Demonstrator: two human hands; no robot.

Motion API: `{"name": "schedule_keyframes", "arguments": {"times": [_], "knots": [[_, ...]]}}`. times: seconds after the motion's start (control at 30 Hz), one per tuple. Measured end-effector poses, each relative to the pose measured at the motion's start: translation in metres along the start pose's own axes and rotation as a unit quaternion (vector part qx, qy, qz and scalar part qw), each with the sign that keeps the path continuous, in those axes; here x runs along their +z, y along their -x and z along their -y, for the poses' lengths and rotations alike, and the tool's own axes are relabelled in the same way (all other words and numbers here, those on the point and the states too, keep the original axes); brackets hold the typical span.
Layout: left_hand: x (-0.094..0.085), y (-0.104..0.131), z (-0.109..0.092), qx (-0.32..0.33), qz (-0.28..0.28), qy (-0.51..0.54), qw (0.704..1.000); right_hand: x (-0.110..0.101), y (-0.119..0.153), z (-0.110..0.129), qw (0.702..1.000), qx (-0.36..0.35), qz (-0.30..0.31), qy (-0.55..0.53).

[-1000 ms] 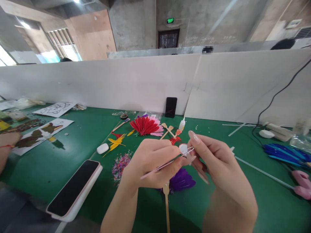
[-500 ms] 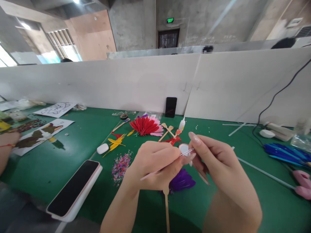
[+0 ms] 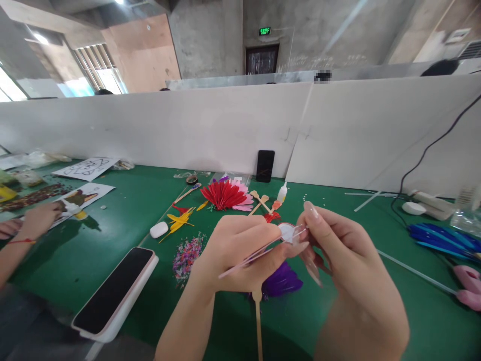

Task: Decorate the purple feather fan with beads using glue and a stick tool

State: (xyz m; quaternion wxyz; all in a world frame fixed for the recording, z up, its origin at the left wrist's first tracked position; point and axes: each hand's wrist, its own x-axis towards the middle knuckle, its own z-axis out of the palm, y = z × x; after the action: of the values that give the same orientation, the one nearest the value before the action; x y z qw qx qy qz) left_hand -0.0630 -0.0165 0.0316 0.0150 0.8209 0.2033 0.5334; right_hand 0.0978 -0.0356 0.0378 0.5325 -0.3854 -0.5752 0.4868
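Note:
In the middle of the view, my left hand (image 3: 236,250) is closed round some thin pale pink strips (image 3: 240,264), whose tails stick out below the fingers. My right hand (image 3: 345,245) pinches the far ends of the strips between thumb and fingers. Behind the fingertips lies a round white disc (image 3: 286,231), partly covered. Under my left hand a wooden stick (image 3: 258,326) points toward me, and purple feathers (image 3: 281,280) fan out beside it. What the strips are made of is unclear.
A phone (image 3: 116,291) lies left, near a colourful confetti pile (image 3: 188,258). Red folded petals (image 3: 223,194), yellow pieces (image 3: 178,223) and a glue bottle (image 3: 282,191) are farther back. Blue feathers (image 3: 443,238) lie right. A co-worker's hand (image 3: 41,220) is at far left.
My right hand has moved slightly right, away from my left, and more of the strips shows between and under the hands. The co-worker's hand has reached farther in over the picture.

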Motion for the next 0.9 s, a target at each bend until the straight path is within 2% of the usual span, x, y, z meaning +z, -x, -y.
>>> {"name": "schedule_keyframes", "arguments": {"times": [0.57,0.9], "knots": [[0.0015,0.0016,-0.0050,0.034,-0.007,-0.079,0.996,0.0002,0.0020,0.0003,1.000,0.008,0.010,0.008],[0.0012,0.0021,-0.0048,0.039,-0.013,-0.080,0.996,0.0006,0.0019,0.0014,1.000,-0.007,0.015,0.014]]}}
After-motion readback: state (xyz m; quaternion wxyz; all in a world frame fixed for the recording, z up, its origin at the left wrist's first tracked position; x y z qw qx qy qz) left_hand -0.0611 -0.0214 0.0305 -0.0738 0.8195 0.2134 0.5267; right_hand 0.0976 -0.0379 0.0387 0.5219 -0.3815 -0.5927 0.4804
